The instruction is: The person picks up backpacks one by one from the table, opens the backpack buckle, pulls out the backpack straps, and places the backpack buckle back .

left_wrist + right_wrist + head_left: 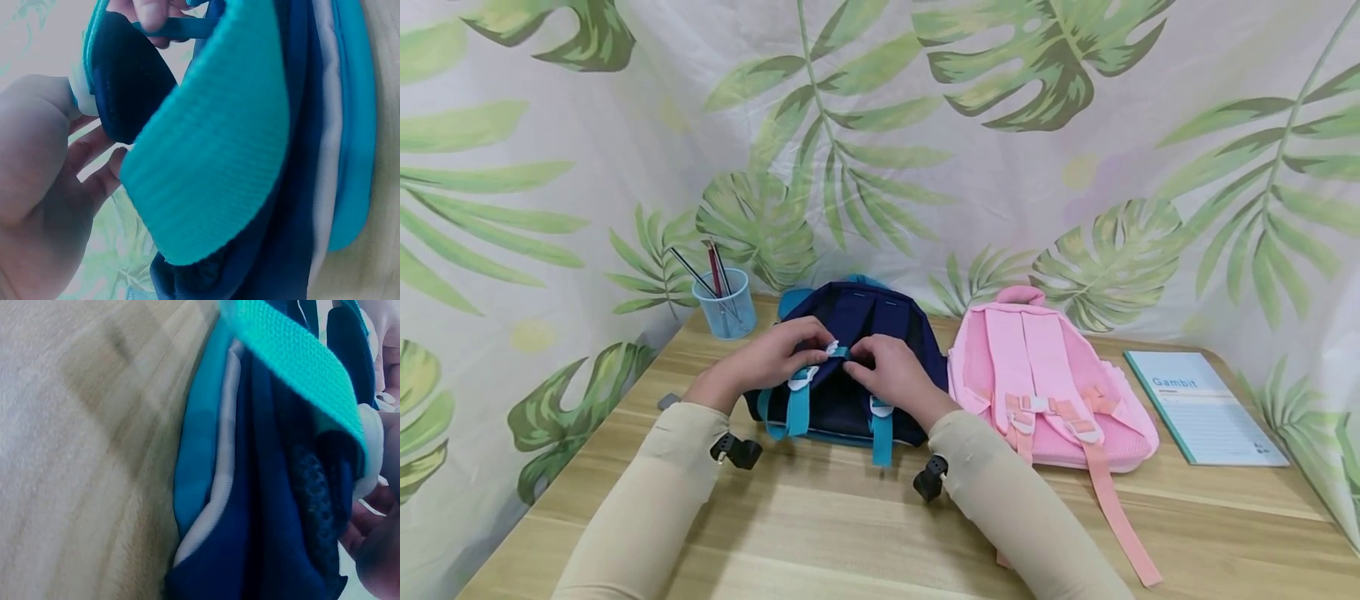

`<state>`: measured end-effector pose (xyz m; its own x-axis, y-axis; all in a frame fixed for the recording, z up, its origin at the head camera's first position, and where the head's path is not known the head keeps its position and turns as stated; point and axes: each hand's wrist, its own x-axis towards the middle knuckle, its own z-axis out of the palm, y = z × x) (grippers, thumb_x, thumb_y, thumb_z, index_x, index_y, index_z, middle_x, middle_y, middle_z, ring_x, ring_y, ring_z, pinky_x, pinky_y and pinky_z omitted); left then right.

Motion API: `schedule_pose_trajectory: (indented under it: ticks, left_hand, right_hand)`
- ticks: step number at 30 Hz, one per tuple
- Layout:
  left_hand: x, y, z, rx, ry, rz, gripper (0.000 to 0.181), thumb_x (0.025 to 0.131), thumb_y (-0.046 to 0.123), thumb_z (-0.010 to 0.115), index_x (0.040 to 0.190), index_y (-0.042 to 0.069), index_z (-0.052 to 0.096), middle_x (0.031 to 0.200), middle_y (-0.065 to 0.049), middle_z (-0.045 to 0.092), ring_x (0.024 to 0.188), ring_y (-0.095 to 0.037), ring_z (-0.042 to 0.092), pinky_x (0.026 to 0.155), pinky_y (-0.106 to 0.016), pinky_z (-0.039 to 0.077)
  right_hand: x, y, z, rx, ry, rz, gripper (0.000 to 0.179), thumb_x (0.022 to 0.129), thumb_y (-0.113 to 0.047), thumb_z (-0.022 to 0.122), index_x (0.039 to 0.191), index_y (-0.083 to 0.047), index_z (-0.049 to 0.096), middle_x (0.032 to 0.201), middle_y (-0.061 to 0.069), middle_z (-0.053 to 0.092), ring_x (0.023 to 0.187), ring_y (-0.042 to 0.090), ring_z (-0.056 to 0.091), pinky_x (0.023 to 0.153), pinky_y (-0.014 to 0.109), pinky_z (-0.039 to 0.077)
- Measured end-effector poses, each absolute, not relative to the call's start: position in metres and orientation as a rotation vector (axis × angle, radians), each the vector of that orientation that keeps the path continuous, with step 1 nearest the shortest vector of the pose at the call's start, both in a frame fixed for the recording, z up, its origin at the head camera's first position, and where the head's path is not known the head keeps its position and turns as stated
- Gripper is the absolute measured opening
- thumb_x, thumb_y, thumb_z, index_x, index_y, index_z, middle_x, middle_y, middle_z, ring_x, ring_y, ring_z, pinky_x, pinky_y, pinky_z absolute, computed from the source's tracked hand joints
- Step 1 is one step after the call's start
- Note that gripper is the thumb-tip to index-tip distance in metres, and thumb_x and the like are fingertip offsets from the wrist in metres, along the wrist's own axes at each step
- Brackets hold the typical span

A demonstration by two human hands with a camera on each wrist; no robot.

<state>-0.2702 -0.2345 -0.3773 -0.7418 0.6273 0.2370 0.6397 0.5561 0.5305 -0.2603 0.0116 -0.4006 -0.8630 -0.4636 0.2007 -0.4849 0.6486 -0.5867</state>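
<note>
A small grey thing (667, 402) lies near the left edge of the wooden tabletop (805, 533). It is too small to name. Behind it stands a light blue cup (734, 317) with thin pens or pencils (713, 271) poking out. Next comes the left hand (771, 354). Its grip pinches a little white clip (832, 347) between thumb and fingers. The dark blue bag (842, 421) is under both hands. It lies on the tabletop with its back side up, between the cup and the pink bag. Two bright blue straps (882, 442) hang down from it toward the person. The right hand (891, 371) is over the bag's other side. Its grip pinches a short blue band (841, 352) just beside the white clip. Right beside the blue bag lies the pink bag (1028, 354), also back side up. One long peach strap (1120, 525) trails from it across the tabletop. At the far right, a notebook (1213, 425) that says "Gambit" lies flat.
</note>
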Motion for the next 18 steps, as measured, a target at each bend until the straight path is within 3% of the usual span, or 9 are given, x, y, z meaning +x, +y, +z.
schedule_pose_trajectory:
  ticks: [18]
  left_hand:
    - [-0.2687, -0.2356, -0.378, -1.117, -2.72, -0.94, 0.015, 0.107, 0.009, 0.067, 0.121, 0.009, 0.07, 0.115, -0.006, 0.069, 0.101, -0.019, 0.063, 0.093, -0.042, 0.056]
  right_hand:
    - [-0.2605, 0.0157, -0.3903, 0.75, -2.622, 1.406, 0.023, 0.104, -0.029, 0.075, 0.117, -0.01, 0.075, 0.113, 0.008, 0.075, 0.1, 0.021, 0.069, 0.092, 0.038, 0.059]
